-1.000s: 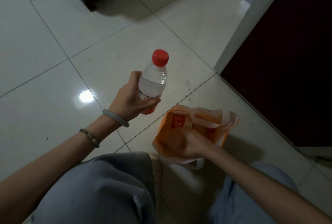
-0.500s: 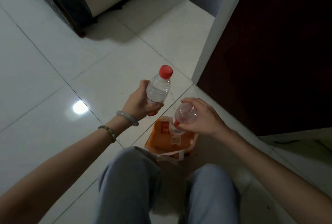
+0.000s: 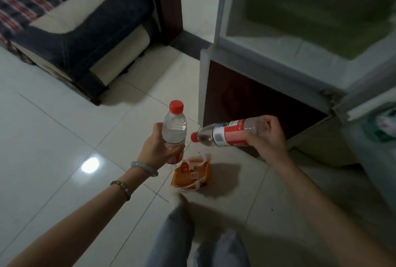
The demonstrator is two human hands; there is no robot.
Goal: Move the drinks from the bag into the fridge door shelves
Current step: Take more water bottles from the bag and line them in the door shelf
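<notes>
Two bottles are out of the bag, one in each hand. The left hand (image 3: 159, 148) is wrapped around the lower half of an upright water bottle (image 3: 174, 129), red cap on top. The right hand (image 3: 267, 136) grips the base end of a second bottle (image 3: 225, 135), which lies nearly level with its red cap pointing left, close to the first bottle but not touching it. The orange bag (image 3: 190, 175) sits slumped on the floor (image 3: 53, 138) below and between the hands, near the corner of the dark lower fridge front; whether more drinks remain inside cannot be told. The fridge (image 3: 278, 56) stands open at the upper right, with a pale greenish compartment showing. The pale panel (image 3: 375, 159) at the right edge may be the door, but it is blurred and no shelf can be made out. Step in hand, by my reading: carrying stage, both bottles lifted clear and not yet stowed. Next move likely calls for turning right toward the door, tipping the level bottle upright, and lowering each one behind a shelf rail, one hand at a time.
</notes>
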